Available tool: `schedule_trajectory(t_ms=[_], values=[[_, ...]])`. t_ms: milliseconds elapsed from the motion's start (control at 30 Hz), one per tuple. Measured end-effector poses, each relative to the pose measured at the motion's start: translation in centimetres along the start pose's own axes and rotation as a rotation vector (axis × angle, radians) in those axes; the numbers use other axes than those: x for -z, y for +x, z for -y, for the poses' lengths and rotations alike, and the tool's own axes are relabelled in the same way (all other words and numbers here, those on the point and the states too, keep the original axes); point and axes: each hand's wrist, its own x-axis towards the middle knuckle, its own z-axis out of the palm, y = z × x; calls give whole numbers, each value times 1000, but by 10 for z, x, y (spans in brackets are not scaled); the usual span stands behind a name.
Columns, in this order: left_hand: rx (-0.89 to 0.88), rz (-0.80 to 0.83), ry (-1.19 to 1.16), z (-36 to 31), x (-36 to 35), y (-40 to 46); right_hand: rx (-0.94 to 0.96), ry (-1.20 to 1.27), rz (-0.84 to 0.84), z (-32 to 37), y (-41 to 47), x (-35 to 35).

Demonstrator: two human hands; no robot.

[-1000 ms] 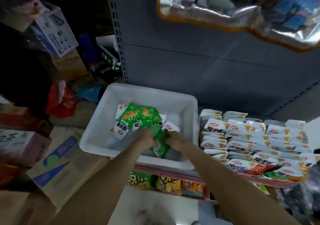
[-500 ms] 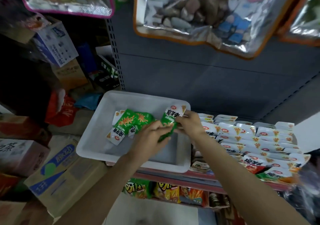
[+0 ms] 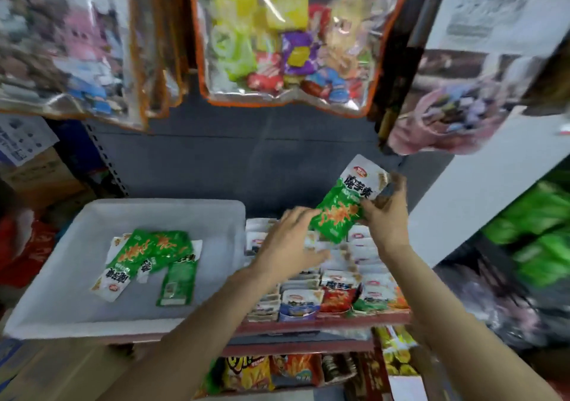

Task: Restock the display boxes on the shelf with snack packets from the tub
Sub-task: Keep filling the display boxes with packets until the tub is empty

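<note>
The right hand [image 3: 387, 218] grips a green packet [image 3: 342, 212] above the display boxes [image 3: 336, 289]; the left hand [image 3: 290, 243], open and empty, should part a row so it slots in upright

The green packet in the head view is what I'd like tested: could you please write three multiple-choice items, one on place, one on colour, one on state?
1. Where is the held green packet?
A. In the white tub
B. Above the display boxes
C. On the floor

2. What colour is the tub?
A. White
B. Red
C. Black

3. What is the left hand doing?
A. Gripping a packet
B. Open, fingers spread over the boxes
C. Resting in the tub

Answers: 1 B, the right hand holds it over the display boxes; 2 A, its walls are white; 3 B, nothing is in its fingers.
</note>
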Motion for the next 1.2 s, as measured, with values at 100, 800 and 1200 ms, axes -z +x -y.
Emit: schedule_trajectory(t_ms=[100,800,1200], values=[[-10,229,138,-23,-27,24,49,-87,-52,-9,16,40],[192,402,270,-56,-77,58,172,-152,146,-55,67,92],[74,422,502,-59,-88,41,151,-484,426,-85,60,90]])
